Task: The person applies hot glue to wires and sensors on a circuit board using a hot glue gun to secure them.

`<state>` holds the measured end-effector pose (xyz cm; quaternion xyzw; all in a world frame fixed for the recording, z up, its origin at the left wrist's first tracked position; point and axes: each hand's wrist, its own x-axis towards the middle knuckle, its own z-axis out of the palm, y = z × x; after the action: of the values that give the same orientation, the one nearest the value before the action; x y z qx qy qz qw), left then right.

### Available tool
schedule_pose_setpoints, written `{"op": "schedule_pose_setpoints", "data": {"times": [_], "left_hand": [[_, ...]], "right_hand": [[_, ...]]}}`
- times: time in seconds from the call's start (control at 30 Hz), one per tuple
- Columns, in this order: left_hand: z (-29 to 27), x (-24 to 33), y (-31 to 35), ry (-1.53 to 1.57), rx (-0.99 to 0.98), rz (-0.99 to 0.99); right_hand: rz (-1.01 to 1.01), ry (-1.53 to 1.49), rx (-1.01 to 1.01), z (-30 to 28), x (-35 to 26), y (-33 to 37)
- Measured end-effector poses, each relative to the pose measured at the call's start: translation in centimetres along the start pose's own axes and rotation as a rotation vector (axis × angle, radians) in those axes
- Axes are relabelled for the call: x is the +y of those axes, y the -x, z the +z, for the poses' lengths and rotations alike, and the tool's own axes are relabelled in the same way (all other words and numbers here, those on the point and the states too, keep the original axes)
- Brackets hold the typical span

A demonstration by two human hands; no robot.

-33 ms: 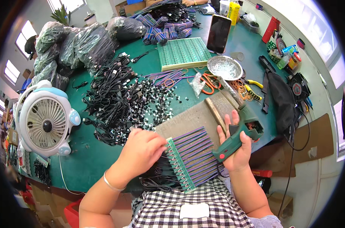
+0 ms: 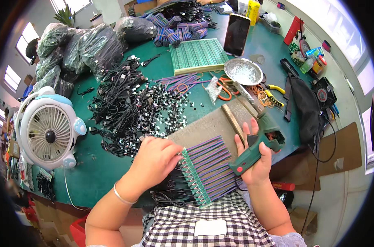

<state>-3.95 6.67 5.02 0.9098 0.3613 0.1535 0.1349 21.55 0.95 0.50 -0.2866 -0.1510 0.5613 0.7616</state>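
In front of me a narrow green circuit board strip [image 2: 194,178] lies on a worn grey work board [image 2: 203,128]. Purple-blue wires [image 2: 213,164] run from its right side, and black cables [image 2: 170,193] extend from its left. My left hand [image 2: 156,158] is closed in a pinch at the strip's far end; whatever its fingertips hold is hidden. Across the palm of my right hand [image 2: 257,166] rests a green pistol-shaped tool [image 2: 253,154] with a red button. My thumb curls by it and some fingers stick out. The tool's front end points away over the work board.
Black cables [image 2: 117,103] with small connectors are heaped at left, behind a white fan [image 2: 50,133]. Further back stand stacked green circuit panels [image 2: 199,55], a phone [image 2: 236,35] and a metal bowl [image 2: 243,72]. Orange-handled scissors [image 2: 225,91] and yellow-handled pliers [image 2: 274,96] lie right.
My left hand has shifted very slightly at the strip's far end. My right hand and the green tool look almost the same.
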Motion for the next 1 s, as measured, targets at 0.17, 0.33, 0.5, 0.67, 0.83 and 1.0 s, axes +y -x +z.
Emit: {"op": "schedule_pose_setpoints", "data": {"times": [0.17,0.33,0.5,0.67,0.83,1.0], "left_hand": [[0.7,0.7,-1.4,-0.012,-0.136,-0.171],[1.8,-0.3,-1.2,0.121,-0.089,-0.258],[1.0,-0.2,-1.1,0.164,-0.104,-0.354],[-0.4,-1.8,-0.9,0.367,-0.068,-0.182],[-1.4,-2.0,0.0,0.960,-0.271,-0.403],[-2.0,-1.9,-0.3,0.824,-0.400,-0.363]], "right_hand": [[0.022,0.092,-0.108,0.1,0.2,-0.2],[0.023,0.129,-0.117,0.2,0.2,-0.3],[0.069,0.016,-0.112,0.3,-0.2,-0.2],[0.030,-0.020,-0.108,0.3,-1.3,0.1],[0.029,-0.023,-0.092,-0.1,-1.6,0.0],[0.042,0.005,-0.090,0.1,-1.2,-0.5]]}}
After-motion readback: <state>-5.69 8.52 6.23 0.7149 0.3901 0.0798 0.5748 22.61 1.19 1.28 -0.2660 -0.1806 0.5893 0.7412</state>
